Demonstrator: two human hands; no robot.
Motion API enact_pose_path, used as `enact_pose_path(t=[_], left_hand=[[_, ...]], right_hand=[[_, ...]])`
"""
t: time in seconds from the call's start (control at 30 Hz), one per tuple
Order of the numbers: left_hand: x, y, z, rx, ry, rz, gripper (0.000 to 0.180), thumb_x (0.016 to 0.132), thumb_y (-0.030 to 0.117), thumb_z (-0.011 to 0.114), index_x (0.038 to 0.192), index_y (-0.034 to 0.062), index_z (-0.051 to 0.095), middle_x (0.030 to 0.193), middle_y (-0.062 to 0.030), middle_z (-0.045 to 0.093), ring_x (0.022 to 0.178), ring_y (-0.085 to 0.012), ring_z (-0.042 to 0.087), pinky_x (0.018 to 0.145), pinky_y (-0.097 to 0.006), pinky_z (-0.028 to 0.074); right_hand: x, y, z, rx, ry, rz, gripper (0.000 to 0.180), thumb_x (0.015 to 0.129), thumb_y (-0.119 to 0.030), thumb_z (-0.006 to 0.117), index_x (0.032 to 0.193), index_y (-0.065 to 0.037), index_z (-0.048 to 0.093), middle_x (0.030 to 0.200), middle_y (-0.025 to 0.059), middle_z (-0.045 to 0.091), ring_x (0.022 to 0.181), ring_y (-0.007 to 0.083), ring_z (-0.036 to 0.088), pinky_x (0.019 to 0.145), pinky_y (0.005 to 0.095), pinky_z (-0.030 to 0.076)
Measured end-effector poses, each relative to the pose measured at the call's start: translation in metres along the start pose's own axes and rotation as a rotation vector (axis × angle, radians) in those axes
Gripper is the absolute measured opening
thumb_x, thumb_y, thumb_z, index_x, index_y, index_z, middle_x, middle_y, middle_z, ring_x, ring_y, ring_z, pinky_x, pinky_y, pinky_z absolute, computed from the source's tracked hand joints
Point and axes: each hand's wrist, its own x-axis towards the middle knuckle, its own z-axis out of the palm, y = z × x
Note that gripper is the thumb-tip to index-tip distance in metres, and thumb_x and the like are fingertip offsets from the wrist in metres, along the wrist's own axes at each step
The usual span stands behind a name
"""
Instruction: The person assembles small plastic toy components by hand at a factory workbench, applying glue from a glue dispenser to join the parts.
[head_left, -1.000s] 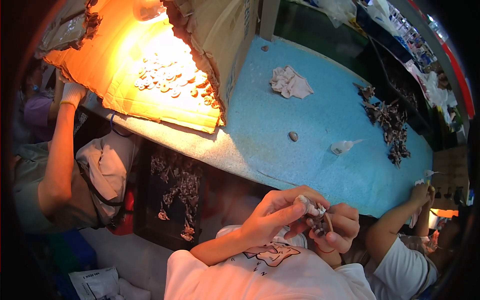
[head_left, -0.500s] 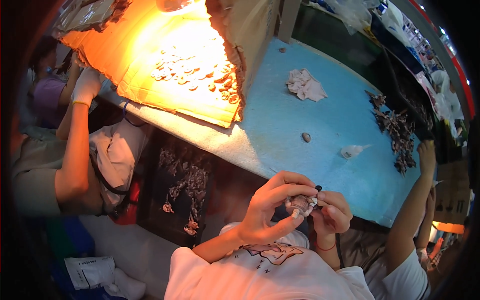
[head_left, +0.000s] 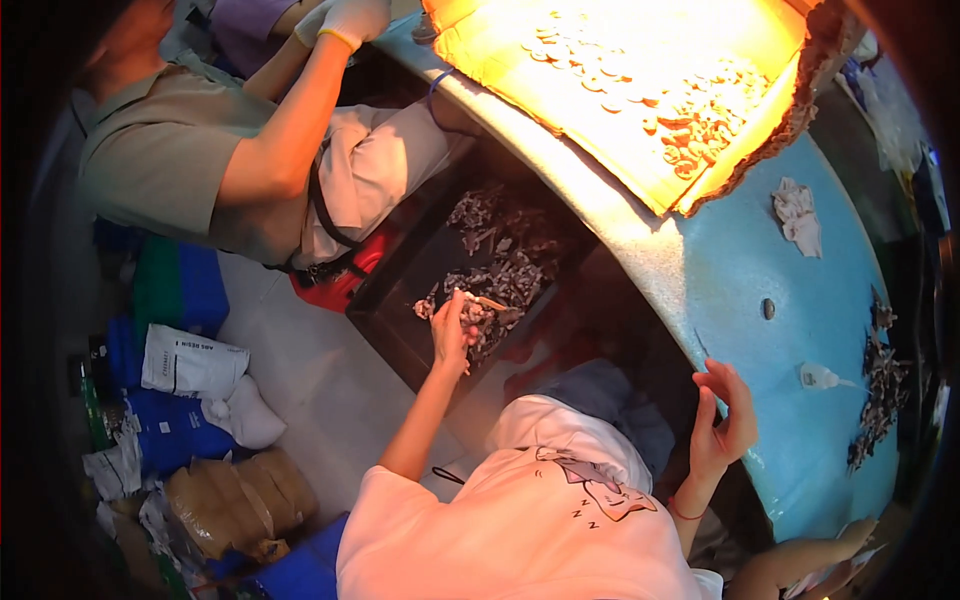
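Observation:
My left hand [head_left: 454,332] reaches into a black tray [head_left: 392,318] below the bench. Its fingers are closed around something small and brownish among the pieces, but I cannot make out what. A pile of small dark and pale pieces [head_left: 500,268] fills much of the tray. Over the bench's near edge, my right hand [head_left: 725,420] is raised with fingers curled and apart, nothing visible between them. The small turtle-like figure from earlier cannot be told apart now.
Several round pieces [head_left: 700,110] lie in a lamp-lit cardboard box [head_left: 625,165]. On the blue bench [head_left: 735,270] are a crumpled cloth [head_left: 797,215], a small brown piece [head_left: 768,308], a white squeeze bottle [head_left: 818,376] and dark pieces [head_left: 880,390]. A gloved co-worker [head_left: 200,160] sits left; bags [head_left: 195,360] lie on the floor.
My hands have parted from around the small turtle-like figure. The left has moved down and left into the tray; the right stays near the bench edge. The view has swung left.

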Motion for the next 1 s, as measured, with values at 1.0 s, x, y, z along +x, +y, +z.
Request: enact_pose_path(t=[1.0], left_hand=[[-0.143,0.045,0.216,0.281,-0.853,1.199,0.014,0.083,-0.002,0.048,0.079,-0.0052,0.061,0.075,-0.0148,0.062,0.051,-0.0141,0.054,0.048,-0.022,0.044]], right_hand=[[-0.022,0.049,-0.159,-0.087,0.688,0.372,0.015,0.079,0.005,0.055,0.092,0.002,0.062,0.079,0.0111,0.063,0.069,0.0143,0.062,0.056,0.0232,0.049]])
